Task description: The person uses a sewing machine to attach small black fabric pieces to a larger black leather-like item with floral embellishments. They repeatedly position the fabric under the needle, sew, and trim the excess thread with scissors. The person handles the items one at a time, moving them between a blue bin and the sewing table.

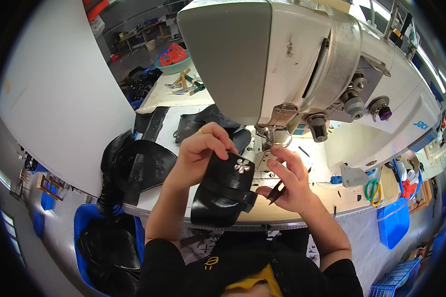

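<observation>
The black panel (226, 177) is held up in the air before the sewing machine (228, 54), over the front edge of the tabletop (267, 214), its lower end reaching toward the person's body. The fingers of the left hand (195, 152) are closed in a pinch on its upper edge, while those of the right hand (295, 185) are half curled, forefinger and thumb tips well apart, with a small dark pointed tool (276, 194) kept between thumb and palm; just how it is gripped there is partly hidden. The panel looks like leather or an imitation of it, and should be light, firm enough to keep its bowed shape yet able to bend, with little risk of breaking. Its shine hints at a smooth, perhaps slippery face, so the bare edges look like the safest hold, clear of the raised metal flower (242, 166), which could scratch or catch. A band (240, 197) of the same black stuff crosses the middle and juts past one side; tugging there might pull the panel askew. The flower has rounded, silvery petals, hard and bright against the dark sheet. Curved black pieces (144, 166) with similar gloss lie at the left of the tabletop, some ring-like, some overlapping
</observation>
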Action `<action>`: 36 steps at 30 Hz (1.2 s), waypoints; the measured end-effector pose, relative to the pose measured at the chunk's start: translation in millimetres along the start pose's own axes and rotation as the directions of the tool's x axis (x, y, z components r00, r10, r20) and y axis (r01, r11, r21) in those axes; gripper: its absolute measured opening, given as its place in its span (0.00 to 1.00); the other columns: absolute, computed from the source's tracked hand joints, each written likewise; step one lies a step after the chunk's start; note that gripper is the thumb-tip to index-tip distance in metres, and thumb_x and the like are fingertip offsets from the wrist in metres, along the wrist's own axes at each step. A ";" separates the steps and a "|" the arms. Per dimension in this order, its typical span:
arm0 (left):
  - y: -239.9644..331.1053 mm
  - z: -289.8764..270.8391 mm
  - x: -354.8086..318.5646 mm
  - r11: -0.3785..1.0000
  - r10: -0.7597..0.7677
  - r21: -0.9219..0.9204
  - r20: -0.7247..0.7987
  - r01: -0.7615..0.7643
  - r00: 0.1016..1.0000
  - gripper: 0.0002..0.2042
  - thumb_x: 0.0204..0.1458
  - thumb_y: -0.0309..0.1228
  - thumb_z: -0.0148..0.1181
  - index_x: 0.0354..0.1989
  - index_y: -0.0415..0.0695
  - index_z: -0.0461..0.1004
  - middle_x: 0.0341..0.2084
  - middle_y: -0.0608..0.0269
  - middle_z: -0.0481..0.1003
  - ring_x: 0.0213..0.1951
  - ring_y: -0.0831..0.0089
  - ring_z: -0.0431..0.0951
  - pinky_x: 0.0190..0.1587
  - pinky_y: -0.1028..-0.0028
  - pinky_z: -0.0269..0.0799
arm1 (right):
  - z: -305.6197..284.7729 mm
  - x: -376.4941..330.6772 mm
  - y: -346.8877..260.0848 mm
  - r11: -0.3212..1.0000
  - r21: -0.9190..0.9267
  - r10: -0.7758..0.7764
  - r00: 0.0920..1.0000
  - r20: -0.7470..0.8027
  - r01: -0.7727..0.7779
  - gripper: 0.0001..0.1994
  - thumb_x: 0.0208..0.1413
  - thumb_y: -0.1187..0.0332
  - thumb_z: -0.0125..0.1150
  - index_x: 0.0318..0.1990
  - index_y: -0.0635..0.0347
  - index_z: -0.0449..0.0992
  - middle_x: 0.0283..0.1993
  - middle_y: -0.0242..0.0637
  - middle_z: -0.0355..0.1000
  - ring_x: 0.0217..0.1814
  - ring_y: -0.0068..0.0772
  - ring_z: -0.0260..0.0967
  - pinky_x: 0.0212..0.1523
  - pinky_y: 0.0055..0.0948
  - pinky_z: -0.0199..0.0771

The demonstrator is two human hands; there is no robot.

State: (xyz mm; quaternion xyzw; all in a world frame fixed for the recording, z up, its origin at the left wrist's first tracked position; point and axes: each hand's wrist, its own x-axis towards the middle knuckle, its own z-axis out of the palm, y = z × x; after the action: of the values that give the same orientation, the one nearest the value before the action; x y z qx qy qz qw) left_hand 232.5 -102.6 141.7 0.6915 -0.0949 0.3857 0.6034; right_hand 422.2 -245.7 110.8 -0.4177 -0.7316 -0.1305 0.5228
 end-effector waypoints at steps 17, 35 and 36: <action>4.9 63.3 -23.2 0.651 0.047 0.759 -0.072 0.025 0.996 0.23 0.39 0.28 0.73 0.45 0.39 0.73 0.43 0.54 0.75 0.54 0.58 0.72 0.55 0.64 0.65 | -25.4 28.0 -15.0 0.926 -0.219 0.343 0.926 0.157 -0.306 0.13 0.32 0.75 0.67 0.32 0.58 0.76 0.29 0.35 0.69 0.25 0.43 0.70 0.25 0.36 0.70; -11.3 51.3 -7.6 0.448 0.260 0.834 0.222 -0.321 0.940 0.15 0.33 0.15 0.56 0.31 0.47 0.77 0.36 0.66 0.77 0.48 0.64 0.78 0.56 0.59 0.65 | -52.1 21.0 -22.3 0.895 -0.378 0.338 0.914 0.226 -0.237 0.25 0.25 0.81 0.66 0.40 0.57 0.75 0.39 0.37 0.68 0.34 0.43 0.72 0.31 0.37 0.71; -19.4 52.0 -6.3 0.451 0.245 0.837 0.217 -0.309 0.945 0.16 0.33 0.15 0.56 0.32 0.47 0.77 0.36 0.66 0.77 0.48 0.65 0.78 0.56 0.59 0.64 | -51.9 13.0 -15.3 0.895 -0.400 0.295 0.934 0.203 -0.195 0.26 0.24 0.81 0.66 0.41 0.57 0.76 0.40 0.37 0.68 0.34 0.42 0.72 0.31 0.37 0.71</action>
State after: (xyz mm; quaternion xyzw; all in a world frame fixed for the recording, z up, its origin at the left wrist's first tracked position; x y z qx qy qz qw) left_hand 261.5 -147.0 124.2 0.8862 -0.0207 0.4512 0.1033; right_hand 443.4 -281.6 147.6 -0.6124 -0.6960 -0.1444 0.3462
